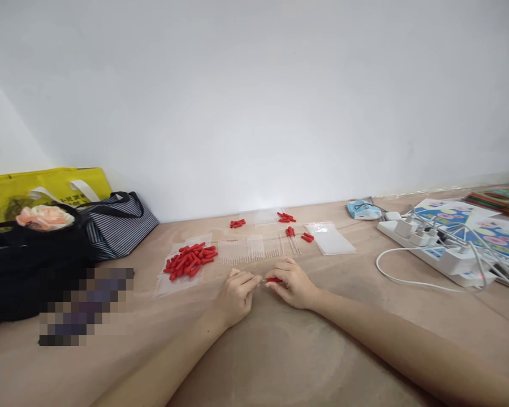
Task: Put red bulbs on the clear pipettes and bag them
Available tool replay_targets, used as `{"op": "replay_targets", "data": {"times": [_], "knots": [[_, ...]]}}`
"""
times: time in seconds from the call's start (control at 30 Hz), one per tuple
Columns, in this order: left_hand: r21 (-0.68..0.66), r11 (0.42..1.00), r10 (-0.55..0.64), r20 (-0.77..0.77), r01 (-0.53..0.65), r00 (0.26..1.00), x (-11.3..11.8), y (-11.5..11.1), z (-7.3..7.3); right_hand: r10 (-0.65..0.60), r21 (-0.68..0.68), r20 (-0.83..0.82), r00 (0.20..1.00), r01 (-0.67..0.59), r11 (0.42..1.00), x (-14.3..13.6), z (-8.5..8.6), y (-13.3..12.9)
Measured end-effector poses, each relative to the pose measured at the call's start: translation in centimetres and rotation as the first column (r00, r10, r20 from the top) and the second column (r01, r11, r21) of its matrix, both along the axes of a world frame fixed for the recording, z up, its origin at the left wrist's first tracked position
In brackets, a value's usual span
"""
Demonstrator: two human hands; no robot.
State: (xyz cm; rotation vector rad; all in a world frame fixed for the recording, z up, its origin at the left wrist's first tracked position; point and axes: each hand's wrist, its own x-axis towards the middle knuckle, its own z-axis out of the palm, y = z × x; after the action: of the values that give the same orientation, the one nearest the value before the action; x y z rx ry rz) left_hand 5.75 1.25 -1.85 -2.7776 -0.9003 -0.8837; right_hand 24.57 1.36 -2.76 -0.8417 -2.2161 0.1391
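Note:
My left hand (239,294) pinches a thin clear tube (262,281) near its tip. My right hand (292,284) holds a red rubber bulb (274,280), which meets the tube between the two hands. Behind them lies a row of clear glass tubes (241,250). A pile of red bulbs (190,260) rests on a plastic sheet (163,286) to the left. At the row's right end are tubes with red bulbs on them (292,233), next to a few loose bulbs (307,237).
Clear plastic bags (333,240) lie right of the bulbs. Further right are a blue mask pack (363,210), a white power strip (432,257) with cables, and printed sheets (498,237). A striped bag (116,226), black bag (29,271) and yellow bag (91,180) stand left.

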Motion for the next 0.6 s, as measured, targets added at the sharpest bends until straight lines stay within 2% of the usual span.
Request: {"op": "replay_targets", "data": {"times": [0.17,0.27,0.37,0.47,0.53,0.6], "knots": [[-0.023,0.997,0.073,0.016,-0.072,0.997,-0.3,0.1,0.5,0.012,-0.093,-0.116,0.993,-0.023,0.995,0.4,0.2,0.5],[-0.014,0.994,0.112,0.023,-0.112,0.993,-0.8,0.3,0.7,-0.034,-0.257,-0.303,0.952,-0.047,0.965,0.7,0.2,0.8],[-0.011,0.993,0.121,0.050,-0.121,0.991,-1.0,0.5,0.6,-0.140,-0.494,-0.540,0.830,-0.178,0.851,0.5,0.1,0.9],[-0.022,0.992,0.122,0.090,-0.121,0.988,-0.9,0.5,0.4,-0.221,-0.574,-0.718,0.660,-0.382,0.724,-0.5,-0.1,0.5],[-0.027,0.994,0.111,0.101,-0.108,0.989,-0.7,0.5,0.3,-0.245,-0.568,-0.766,0.594,-0.449,0.689,-1.3,-0.2,0.3],[-0.036,0.995,0.099,0.103,-0.096,0.990,-0.7,0.5,0.4,-0.259,-0.564,-0.779,0.572,-0.457,0.688,-1.8,-0.3,0.6]]}}
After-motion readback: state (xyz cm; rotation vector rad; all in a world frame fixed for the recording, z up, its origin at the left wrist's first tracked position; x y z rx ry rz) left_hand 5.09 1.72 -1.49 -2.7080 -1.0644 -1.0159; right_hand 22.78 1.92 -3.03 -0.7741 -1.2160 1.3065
